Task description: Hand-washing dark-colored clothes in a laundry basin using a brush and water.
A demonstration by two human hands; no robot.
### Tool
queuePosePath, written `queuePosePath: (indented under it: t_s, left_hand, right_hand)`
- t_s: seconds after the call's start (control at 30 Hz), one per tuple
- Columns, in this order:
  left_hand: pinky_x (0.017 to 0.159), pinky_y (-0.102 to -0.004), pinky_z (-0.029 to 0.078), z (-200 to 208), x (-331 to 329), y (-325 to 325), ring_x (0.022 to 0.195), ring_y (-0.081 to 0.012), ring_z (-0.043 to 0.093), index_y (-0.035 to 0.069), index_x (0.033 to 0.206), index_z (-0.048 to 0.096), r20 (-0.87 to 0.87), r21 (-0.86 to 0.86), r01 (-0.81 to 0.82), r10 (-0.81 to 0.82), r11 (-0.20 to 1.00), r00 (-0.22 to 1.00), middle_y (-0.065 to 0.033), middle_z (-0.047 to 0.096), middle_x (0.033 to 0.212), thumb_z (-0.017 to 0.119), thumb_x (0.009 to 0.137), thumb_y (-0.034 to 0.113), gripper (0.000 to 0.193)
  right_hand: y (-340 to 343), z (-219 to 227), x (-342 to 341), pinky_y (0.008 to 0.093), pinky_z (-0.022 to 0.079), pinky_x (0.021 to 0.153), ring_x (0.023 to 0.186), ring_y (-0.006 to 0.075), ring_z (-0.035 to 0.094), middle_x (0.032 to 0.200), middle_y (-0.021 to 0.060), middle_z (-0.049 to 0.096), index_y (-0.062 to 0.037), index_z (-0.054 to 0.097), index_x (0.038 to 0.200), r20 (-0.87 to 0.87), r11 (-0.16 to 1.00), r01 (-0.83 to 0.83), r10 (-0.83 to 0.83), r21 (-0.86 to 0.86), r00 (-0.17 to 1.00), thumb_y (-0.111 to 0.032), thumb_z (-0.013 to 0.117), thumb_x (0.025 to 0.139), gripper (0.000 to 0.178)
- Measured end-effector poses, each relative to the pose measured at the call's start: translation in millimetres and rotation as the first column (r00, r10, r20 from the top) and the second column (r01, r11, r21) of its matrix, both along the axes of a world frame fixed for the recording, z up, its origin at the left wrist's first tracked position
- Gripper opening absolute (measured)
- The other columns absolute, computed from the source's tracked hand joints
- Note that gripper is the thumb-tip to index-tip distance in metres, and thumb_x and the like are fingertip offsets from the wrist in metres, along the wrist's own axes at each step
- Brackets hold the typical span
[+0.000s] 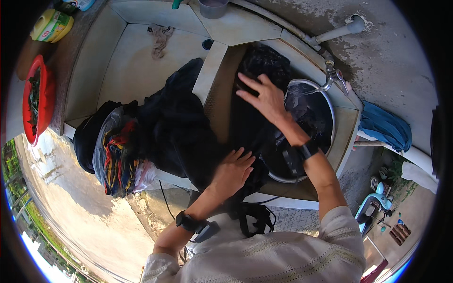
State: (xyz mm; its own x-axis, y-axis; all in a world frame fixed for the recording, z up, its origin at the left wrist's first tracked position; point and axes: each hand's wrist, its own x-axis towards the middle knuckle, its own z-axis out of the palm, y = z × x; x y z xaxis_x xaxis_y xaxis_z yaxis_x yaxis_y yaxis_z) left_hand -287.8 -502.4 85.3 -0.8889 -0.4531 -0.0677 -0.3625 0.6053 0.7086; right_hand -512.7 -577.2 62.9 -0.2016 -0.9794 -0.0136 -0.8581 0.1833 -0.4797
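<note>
The left hand (233, 170), just below centre toward 6 o'clock, lies palm down with its fingers slightly fanned on a long, soft black cloth garment (170, 122) — probably to steady it against the front edge of the pale tiled double sink (132, 61). That garment spreads from the centre toward 9 o'clock, draped over the divider, perhaps so that its bulk stays out of the right compartment. The right hand (266, 99), at 1 o'clock, is splayed wide with nothing visibly gripped; whether it touches the dark cloth beneath cannot be told. At 3 o'clock, a round, silver-rimmed metal basin (333, 123) holds dark cloth and water, seemingly set there to catch the flow from the chromed metal tap (330, 78) at 2 o'clock. A glossy black bundle (266, 61) sits beside it, toward 12 o'clock. The left compartment holds a crumpled beige cloth (160, 40) at 11 o'clock. Between 9 and 10 o'clock, a red oval plastic tub (46, 111) contains leafy greens (34, 101) — kept apart from the laundry.
</note>
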Motion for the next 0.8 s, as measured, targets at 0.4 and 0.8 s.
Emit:
queuePosePath:
  t_s: [0.4,0.8]
  left_hand:
    - [0.098,-0.0377,0.045,17.7,-16.3,-3.6,0.117,-0.0280,0.054,0.007,0.113,0.065,0.039,-0.041,0.067,-0.066,0.997,0.997,-0.0087,0.061,0.119,0.062,0.089,0.021,0.029]
    - [0.104,-0.0494,0.035,-47.4,-118.4,-57.1,0.129,-0.0303,0.042,-0.001,0.139,0.040,0.177,-0.517,0.085,0.009,0.852,0.984,-0.0180,0.037,0.145,0.062,0.085,0.019,0.061]
  right_hand:
    - [-5.8,-37.8,-95.2,0.0392,0.050,0.072,0.086,0.0314,0.061,0.094,0.0100,0.056,-0.0318,0.059,0.129,0.044,0.851,0.501,-0.501,-0.156,0.864,-0.052,0.064,0.085,0.048]
    - [137.2,-95.1,-66.9,0.0455,0.045,0.096,0.118,0.0407,0.052,0.129,0.0227,0.053,-0.0117,0.035,0.140,0.011,0.781,0.615,-0.620,0.111,0.785,-0.040,0.062,0.089,0.065]
